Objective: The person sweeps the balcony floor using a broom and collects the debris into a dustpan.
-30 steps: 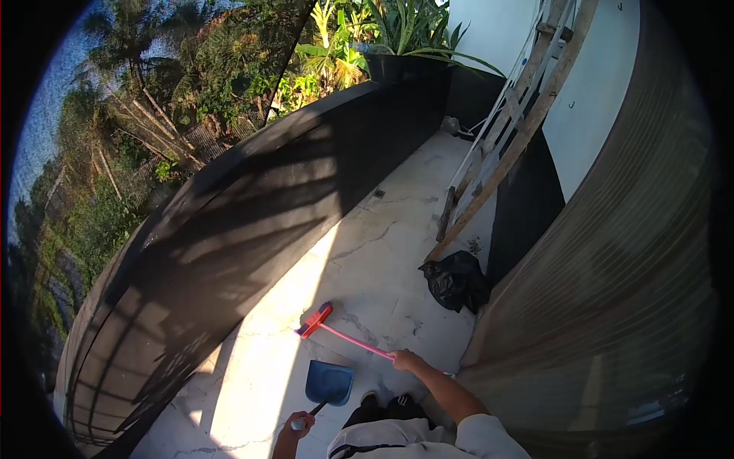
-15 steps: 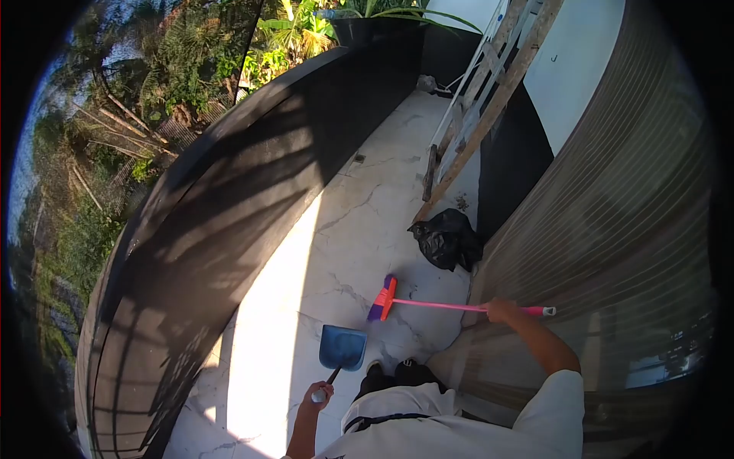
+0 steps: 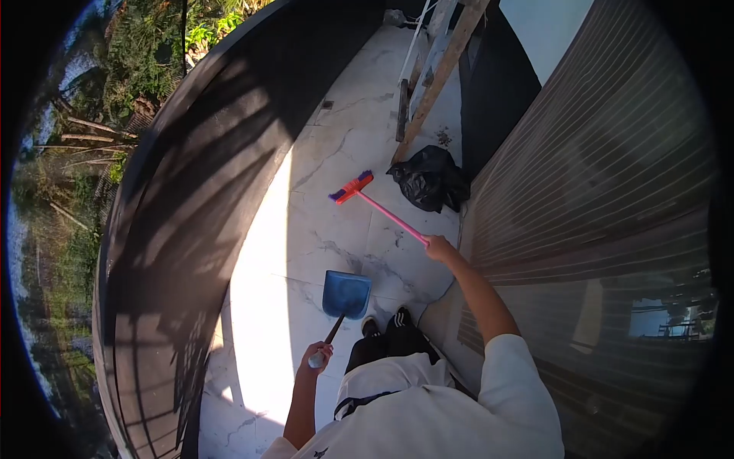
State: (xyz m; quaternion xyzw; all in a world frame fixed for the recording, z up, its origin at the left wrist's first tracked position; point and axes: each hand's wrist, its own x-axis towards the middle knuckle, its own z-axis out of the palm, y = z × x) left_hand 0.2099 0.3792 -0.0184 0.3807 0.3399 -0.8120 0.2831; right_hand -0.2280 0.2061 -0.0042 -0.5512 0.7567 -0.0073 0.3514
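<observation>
My right hand point(image 3: 440, 248) is closed around the pink handle of a broom point(image 3: 391, 217). The broom's orange-red head with purple bristles point(image 3: 352, 187) is stretched out ahead of me, left of a black plastic bag. Down at the lower left, my left hand point(image 3: 316, 356) grips the dark handle of a blue dustpan point(image 3: 347, 294). The pan lies in front of my shoes with its wide edge facing away from me. Small dark specks point(image 3: 398, 239) show on the marbled floor between the broom handle and the bag.
The black plastic bag point(image 3: 430, 180) sits by the foot of a wooden ladder point(image 3: 447, 73). A dark parapet wall point(image 3: 206, 153) curves along the left, and a striped glass panel point(image 3: 589, 191) rises on the right. Dark debris point(image 3: 443, 136) lies behind the bag. Sunlight crosses the tiled floor point(image 3: 260, 306).
The broom head has swung forward and left, away from me, and its handle now slants instead of lying crosswise. My right arm has reached forward. The view has tilted down; my left hand keeps the dustpan.
</observation>
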